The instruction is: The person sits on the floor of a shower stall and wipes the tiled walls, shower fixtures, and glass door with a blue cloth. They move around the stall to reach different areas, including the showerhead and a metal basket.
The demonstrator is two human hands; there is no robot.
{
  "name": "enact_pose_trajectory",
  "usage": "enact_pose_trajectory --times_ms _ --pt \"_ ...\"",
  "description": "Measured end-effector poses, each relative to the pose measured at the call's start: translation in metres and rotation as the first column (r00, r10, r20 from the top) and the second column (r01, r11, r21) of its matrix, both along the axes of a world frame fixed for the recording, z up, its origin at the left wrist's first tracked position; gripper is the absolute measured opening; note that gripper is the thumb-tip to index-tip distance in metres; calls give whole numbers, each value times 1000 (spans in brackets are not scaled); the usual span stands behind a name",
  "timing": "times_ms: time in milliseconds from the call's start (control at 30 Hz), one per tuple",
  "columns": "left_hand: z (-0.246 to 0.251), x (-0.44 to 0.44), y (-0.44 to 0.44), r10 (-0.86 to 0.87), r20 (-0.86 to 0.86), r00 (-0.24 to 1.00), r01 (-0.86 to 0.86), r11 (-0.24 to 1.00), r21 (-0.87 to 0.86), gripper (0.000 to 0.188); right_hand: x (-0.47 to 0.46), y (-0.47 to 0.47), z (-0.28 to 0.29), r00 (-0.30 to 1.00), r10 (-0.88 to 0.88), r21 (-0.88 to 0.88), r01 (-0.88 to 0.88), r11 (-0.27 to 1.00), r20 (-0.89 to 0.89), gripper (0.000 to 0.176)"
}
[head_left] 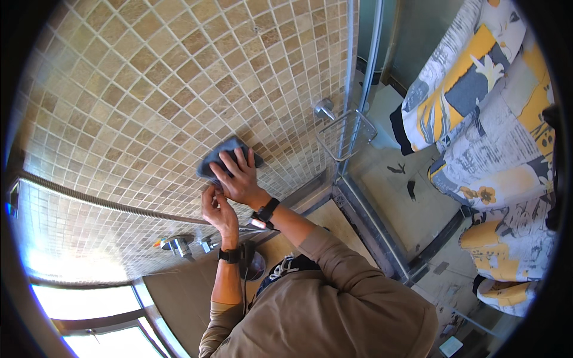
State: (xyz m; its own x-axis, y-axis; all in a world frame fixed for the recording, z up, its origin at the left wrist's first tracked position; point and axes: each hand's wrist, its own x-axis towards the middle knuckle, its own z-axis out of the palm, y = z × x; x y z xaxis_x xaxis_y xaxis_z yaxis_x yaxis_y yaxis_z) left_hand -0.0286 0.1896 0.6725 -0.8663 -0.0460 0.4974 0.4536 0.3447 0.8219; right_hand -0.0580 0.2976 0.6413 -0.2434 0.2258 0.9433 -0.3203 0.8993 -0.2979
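Observation:
My right hand (pixel 239 176) lies with spread fingers on a dark grey cloth (pixel 226 150), holding it against the mosaic-tiled wall (pixel 179 85). Just below the cloth is my left hand (pixel 219 212), its fingers bent and the thumb near the fingertips, close to the heel of my right hand. Whether it grips the cloth's lower edge cannot be made out. Both wrists wear black bands. A ribbed metal shower hose (pixel 112 203) runs along the wall and passes behind my left hand.
A wire rack (pixel 347 134) juts out beside a round chrome fitting (pixel 323 108) on the wall. Shower valve (pixel 179 245) sits lower left, near a bright window (pixel 85 302). A metal-edged threshold (pixel 376 223) crosses the floor. Patterned curtain fabric (pixel 501 147) hangs at right.

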Motion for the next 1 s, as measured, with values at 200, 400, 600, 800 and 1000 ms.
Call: enact_pose_trajectory --times_ms 200,400,600,800,1000 --pt "-26 24 -17 -86 289 953 44 988 148 12 30 49 -61 989 -49 38 44 998 136 36" --pt "-26 41 15 -162 388 907 164 986 27 16 39 70 7 970 -133 -103 157 982 203 54" --pt "5 45 57 -340 360 869 318 940 121 18 31 118 80 944 -224 -289 290 912 240 60" --pt "27 34 76 -338 354 872 335 940 71 20 24 178 99 970 -192 -648 243 722 149 64" --pt "55 10 73 -343 211 915 326 939 114 18 18 190 136 966 -257 -496 240 834 36 59"
